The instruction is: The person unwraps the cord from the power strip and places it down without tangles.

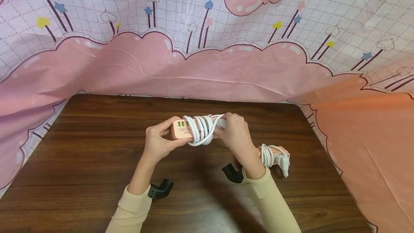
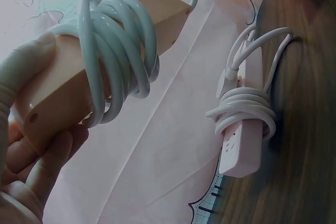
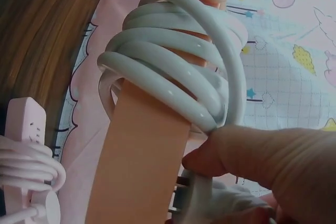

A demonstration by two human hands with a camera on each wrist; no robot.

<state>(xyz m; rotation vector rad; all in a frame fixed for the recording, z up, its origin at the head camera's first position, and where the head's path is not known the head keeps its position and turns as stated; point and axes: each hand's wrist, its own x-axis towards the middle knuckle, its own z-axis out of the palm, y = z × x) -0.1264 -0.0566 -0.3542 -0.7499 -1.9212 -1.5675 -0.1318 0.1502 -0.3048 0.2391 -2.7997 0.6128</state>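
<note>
Hands first: your left hand [image 1: 158, 143] grips the end of the pink power strip [image 1: 181, 129] that carries the green ports, fingers curled under it and thumb on top, and your right hand [image 1: 234, 132] is closed on the opposite end, where the white cord [image 1: 202, 129] finishes its coils. The power strip is held level in the air above the wooden table [image 1: 97, 146], roughly over its middle and a little toward the pink curtain [image 1: 129, 67] behind. From the right wrist view your thumb [image 3: 247, 148] presses just beside the last loop, and the plug seems to sit under your fingers, though it is too hidden to be sure. To finish this wrap neatly, I would judge that you should keep the left hand steady as an anchor and let the right hand do the work: hold tension on the loose end so the coils on the power strip stay side by side instead of riding over each other, then tuck the plug under the nearest loop. Do not pull so hard that the cord kinks where it leaves the power strip. A second power strip [image 1: 275, 155], already bound in its own cord, lies on the table to the right of the held power strip and nearer you, beside your right wrist; it shows the tidy result to match.
</note>
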